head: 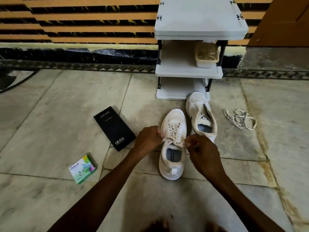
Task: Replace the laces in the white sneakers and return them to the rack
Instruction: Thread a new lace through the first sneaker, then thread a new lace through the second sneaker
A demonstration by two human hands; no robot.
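Pinching the lace (174,131) either side of the near sneaker (173,117), the left hand (148,138) and right hand (203,154) likely pull it snug, with the unlaced sneaker (199,104) and rack (189,72) just beyond them.

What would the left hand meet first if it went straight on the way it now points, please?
The laced sneaker: the left hand points up and to the right and pinches at that shoe's lace edge. Farther along that line lies the unlaced sneaker, though depth is unclear.
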